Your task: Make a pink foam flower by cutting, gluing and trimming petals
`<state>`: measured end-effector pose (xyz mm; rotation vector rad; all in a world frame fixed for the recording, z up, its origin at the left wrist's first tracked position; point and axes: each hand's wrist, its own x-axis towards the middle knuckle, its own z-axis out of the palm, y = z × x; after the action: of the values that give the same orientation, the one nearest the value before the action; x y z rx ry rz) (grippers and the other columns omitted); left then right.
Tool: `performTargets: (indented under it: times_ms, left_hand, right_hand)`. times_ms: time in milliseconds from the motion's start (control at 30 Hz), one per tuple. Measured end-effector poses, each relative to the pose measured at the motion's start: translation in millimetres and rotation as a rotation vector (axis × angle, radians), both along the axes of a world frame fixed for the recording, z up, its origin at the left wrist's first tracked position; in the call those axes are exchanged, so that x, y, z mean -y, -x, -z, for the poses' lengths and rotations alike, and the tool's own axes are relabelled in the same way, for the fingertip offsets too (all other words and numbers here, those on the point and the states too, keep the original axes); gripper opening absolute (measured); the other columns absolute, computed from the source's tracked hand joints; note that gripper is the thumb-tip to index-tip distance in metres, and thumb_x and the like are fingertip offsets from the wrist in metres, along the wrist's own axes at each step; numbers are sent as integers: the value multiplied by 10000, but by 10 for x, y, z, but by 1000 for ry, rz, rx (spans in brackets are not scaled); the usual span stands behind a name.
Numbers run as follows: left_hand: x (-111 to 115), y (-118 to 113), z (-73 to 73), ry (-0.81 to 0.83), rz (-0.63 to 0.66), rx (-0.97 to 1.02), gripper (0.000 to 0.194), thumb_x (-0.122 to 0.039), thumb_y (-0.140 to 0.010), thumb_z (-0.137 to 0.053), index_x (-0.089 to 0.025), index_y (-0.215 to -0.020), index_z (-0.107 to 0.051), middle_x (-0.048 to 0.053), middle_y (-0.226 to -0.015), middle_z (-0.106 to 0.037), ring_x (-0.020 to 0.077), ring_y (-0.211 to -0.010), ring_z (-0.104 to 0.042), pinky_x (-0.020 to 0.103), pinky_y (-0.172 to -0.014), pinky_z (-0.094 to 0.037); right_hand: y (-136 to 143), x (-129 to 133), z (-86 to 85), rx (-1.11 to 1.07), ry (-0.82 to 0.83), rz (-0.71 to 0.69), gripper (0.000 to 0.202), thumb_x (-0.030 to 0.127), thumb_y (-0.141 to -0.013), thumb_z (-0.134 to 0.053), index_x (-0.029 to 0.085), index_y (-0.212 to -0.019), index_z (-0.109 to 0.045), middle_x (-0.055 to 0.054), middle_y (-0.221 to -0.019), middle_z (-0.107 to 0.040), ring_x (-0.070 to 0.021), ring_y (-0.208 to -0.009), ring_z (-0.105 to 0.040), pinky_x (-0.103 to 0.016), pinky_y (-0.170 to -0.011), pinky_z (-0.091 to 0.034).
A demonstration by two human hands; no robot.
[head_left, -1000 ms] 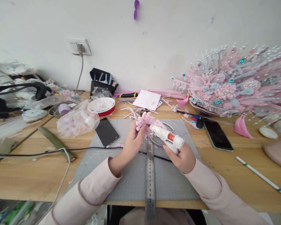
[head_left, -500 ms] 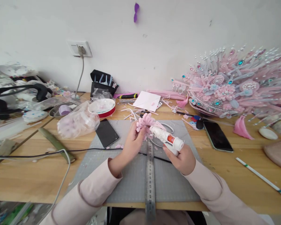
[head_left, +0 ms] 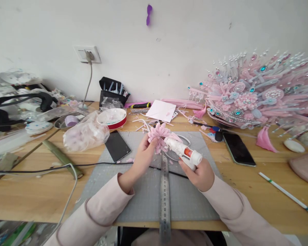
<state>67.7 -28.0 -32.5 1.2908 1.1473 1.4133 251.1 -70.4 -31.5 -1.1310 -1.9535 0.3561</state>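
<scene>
My left hand (head_left: pixel 145 154) pinches a pink fuzzy flower (head_left: pixel 159 134) with many narrow petals, above the far part of the grey cutting mat (head_left: pixel 133 201). In my right hand (head_left: pixel 204 175) is a white hot glue gun (head_left: pixel 181 147), its fingers wrapped round the handle. The gun points left, and its nozzle end is at the flower's middle; whether the tip touches the petals I cannot tell. An orange-red part shows in the gun's body. Below both hands a steel ruler (head_left: pixel 165 198) lies lengthwise on the mat and over the table's front edge.
A black phone (head_left: pixel 117 146) and a black cable (head_left: pixel 97 164) lie on the left, near a plastic bag (head_left: pixel 86 133) and a red-rimmed tub (head_left: pixel 118 123). On the right are another phone (head_left: pixel 238 149), a white stick (head_left: pixel 284 193) and a large pink beaded headdress (head_left: pixel 254 92).
The flower has turned slightly in my left hand, so its petals spread more toward the camera. My right hand and the glue gun have hardly moved.
</scene>
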Motion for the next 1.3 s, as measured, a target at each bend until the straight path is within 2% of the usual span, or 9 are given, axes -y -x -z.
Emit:
performTargets:
  times_ms: [167,500,833,1300]
  left_hand:
    - [5,-8,-40,7,-44,-15,209,-301,-801,-484,-203,-952,-590,21,-854,-646,166,-804,-574,258,-694,-435]
    - [48,-12,-41,-47,-34,-123,196,-311,-822,-459,-177,-925,-559,26,-908,-615,152,-864,-541,247,-748,-407]
    - [58,-18,-77,-58,-29,-155,153,-285,-825,-453,-177,-885,-544,15,-853,-592,143,-815,-525,242,-735,-403]
    - [41,22,-27,-132,-3,-225,163,-299,-844,-452,-183,-916,-541,33,-907,-578,156,-839,-517,272,-780,-383]
  right_hand:
    - [6,5,11,-50,-33,-7,187,271,-784,-532,143,-871,-637,-106,-795,-715,-230,-733,-683,-267,-598,-539]
    - [5,-7,15,-7,-38,22,207,286,-782,-531,140,-875,-643,-111,-807,-716,-245,-760,-682,-281,-611,-544]
    - [7,-2,1,9,1,8,211,284,-784,-516,127,-840,-647,-121,-789,-711,-246,-742,-682,-296,-621,-547]
    - [6,-9,-5,5,-58,16,191,261,-775,-532,161,-893,-643,-97,-820,-720,-239,-783,-681,-287,-640,-551]
